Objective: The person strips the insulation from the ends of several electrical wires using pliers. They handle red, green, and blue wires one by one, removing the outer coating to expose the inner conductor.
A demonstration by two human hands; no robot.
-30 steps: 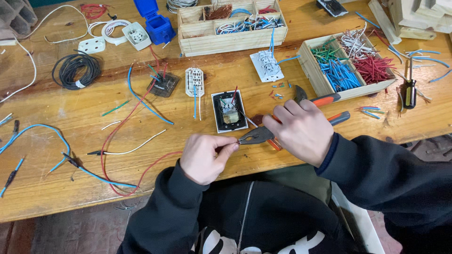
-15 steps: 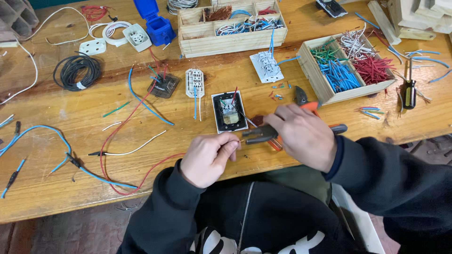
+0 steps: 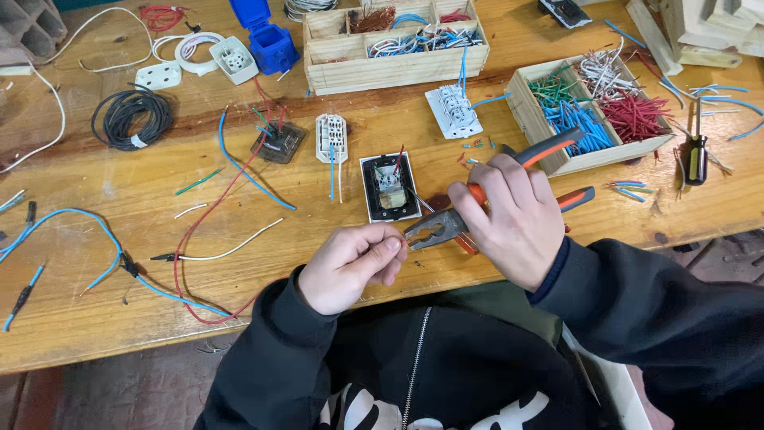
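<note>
- Our right hand (image 3: 513, 219) is wrapped tight around the orange-and-black handles of a pair of pliers (image 3: 477, 216), with the metal nose pointing left toward our other hand.
- Our left hand (image 3: 350, 267) is curled into a loose fist, thumb pressed against the forefinger — pinching something too small to make out, just at the tip of the pliers.
- The two hands sit close together above the near edge of the wooden workbench (image 3: 95, 314), almost touching through the tool.
- Just beyond the pliers lies a switch plate (image 3: 390, 187) with a black frame, face down, with short red and dark wires sticking out of its back.
- To the left of it sits a white socket insert (image 3: 331, 137) with blue and white leads, and further left a dark square module (image 3: 277, 142) with red and green wires.
- A second white insert (image 3: 453, 111) rests behind, close to a wooden tray (image 3: 532, 102) filled with green, blue, red and white wire offcuts.
- A longer wooden box (image 3: 390, 68) of wires stands at the back — beside it a blue plastic box (image 3: 267, 38).
- A black cable coil (image 3: 131, 118) lies far left, and a screwdriver (image 3: 697, 155) far right.
- Loose blue, red and white wires trail across the left of the bench.
</note>
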